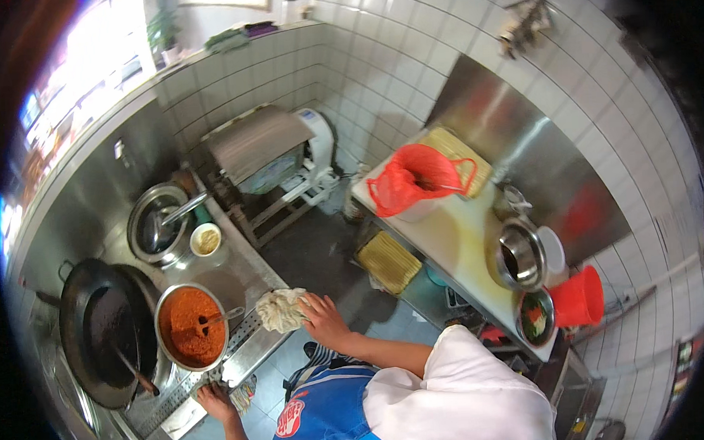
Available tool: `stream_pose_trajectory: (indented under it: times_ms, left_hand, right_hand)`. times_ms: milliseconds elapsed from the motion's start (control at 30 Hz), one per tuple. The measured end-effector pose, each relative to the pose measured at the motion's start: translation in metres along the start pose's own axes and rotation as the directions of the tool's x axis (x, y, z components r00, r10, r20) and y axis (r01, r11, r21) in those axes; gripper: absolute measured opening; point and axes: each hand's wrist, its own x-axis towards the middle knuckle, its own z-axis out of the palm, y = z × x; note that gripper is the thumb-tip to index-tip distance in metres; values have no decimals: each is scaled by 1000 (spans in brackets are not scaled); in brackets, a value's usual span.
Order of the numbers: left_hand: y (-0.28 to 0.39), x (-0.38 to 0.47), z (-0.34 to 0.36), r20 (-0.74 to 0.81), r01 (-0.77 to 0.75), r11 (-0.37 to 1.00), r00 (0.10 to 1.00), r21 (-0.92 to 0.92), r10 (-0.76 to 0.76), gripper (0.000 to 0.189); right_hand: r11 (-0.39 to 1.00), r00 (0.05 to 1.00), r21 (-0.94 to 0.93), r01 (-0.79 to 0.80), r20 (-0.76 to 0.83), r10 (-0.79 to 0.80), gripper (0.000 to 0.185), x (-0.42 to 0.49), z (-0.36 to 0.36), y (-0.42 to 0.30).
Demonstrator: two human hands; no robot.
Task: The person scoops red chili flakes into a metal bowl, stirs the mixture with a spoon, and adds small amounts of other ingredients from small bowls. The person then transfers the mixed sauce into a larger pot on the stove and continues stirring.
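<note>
My right hand (327,322) rests on a crumpled off-white cloth (280,310) at the front edge of the steel counter (252,264). My left hand (217,401) touches a greyish cloth (209,378) at the counter edge, just below a steel pot (162,343) of orange-red chopped food or sauce (194,333). A clear-handled spoon (224,316) stands in that food. Left of the pot sits a black wok (71,340) with dark contents and a wooden-handled utensil (137,373). How firmly the left fingers hold the cloth is hard to see.
A lidded steel pot (134,227) and a small white bowl (206,239) stand behind. A machine with a metal cover (262,144) is ahead. On the right-hand worktop (446,246) are a red bag (406,189), a steel bowl (530,243), a bowl of chopped greens (533,330) and a red container (584,296).
</note>
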Motion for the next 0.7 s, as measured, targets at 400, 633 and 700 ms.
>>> stream_pose_trajectory:
  times_ms: [400,633,700]
  left_hand:
    - [-9,-42,2,-46,-159,986,986,57,162,56]
    - [0,-72,-12,-47,-260,955,966,-140,256,57]
    - [5,-95,-10,52,-242,917,961,-316,272,53]
  right_hand:
    - [532,506,-81,-843,219,835,53,-271,-9,141]
    - [-163,-136,871,-464,111,984,31,-419,-96,245]
    - [-217,-231,927,-306,148,962,32,-438,-152,270]
